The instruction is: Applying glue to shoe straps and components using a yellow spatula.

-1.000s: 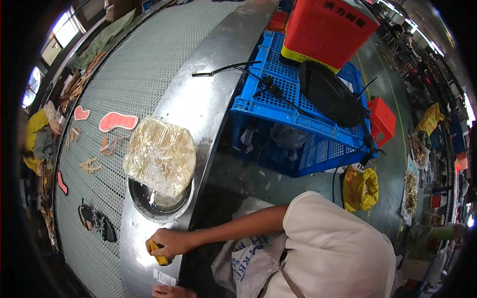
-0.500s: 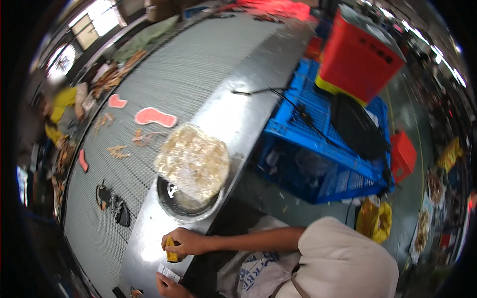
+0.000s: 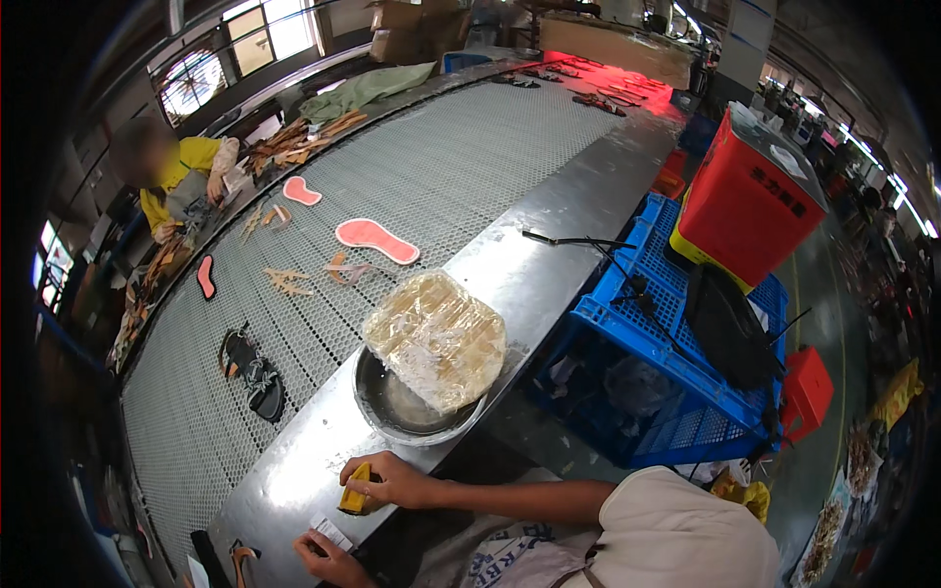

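Near the lower edge, my left hand point(image 3: 329, 561) pinches a small white printed slip of paper point(image 3: 331, 531) over the metal table edge. Just above it, my right hand point(image 3: 392, 481) is closed round a small yellow block-like thing point(image 3: 358, 489) with a dark side; its exact kind does not show. Beyond my right hand stands a round grey basin point(image 3: 387, 414) on the metal ledge. A flat piece wrapped in shiny clear plastic point(image 3: 437, 338) rests tilted across its top, covering much of the opening.
A mesh conveyor point(image 3: 431, 147) carries pink insoles point(image 3: 378, 240), a black sandal point(image 3: 257, 377) and loose strips. A person in yellow point(image 3: 186, 162) is at its far side. Blue crates point(image 3: 627, 323) with a red box point(image 3: 750, 196) on top stand at right.
The view has shifted, so the basin, conveyor and crates sit further right and lower in the picture. Both hands keep hold of the same things, staying close together.
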Tool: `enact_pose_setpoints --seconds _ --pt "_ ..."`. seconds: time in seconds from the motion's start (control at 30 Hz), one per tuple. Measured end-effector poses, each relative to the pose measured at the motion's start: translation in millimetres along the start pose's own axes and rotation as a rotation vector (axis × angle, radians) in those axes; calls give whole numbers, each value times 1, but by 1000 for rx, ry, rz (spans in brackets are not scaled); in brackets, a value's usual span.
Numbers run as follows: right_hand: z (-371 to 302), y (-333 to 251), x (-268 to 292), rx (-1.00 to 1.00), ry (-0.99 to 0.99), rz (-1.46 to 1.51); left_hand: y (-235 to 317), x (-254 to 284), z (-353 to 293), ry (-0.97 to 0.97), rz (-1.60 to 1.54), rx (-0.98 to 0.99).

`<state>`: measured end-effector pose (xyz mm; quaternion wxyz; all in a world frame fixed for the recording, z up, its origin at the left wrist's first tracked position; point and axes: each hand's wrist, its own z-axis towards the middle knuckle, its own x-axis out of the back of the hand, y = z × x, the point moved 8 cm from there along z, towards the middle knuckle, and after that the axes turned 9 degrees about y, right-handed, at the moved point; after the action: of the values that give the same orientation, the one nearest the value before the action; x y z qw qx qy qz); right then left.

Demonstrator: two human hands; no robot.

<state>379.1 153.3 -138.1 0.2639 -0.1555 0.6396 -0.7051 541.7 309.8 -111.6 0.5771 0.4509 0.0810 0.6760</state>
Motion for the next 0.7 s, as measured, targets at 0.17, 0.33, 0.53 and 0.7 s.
enact_pose_setpoints --seconds 0.17,0.33,0.53,0.7 --pt "-1 31 -10 -192 -11 341 -40 -15 -15 -8 261 -24" --pt "4 -14 29 -187 159 44 4 -32 3 69 93 -165" --pt "5 -18 7 -98 147 105 2 -10 6 113 99 -195" --pt "1 -17 8 -89 175 111 -2 -8 -1 169 98 -194"
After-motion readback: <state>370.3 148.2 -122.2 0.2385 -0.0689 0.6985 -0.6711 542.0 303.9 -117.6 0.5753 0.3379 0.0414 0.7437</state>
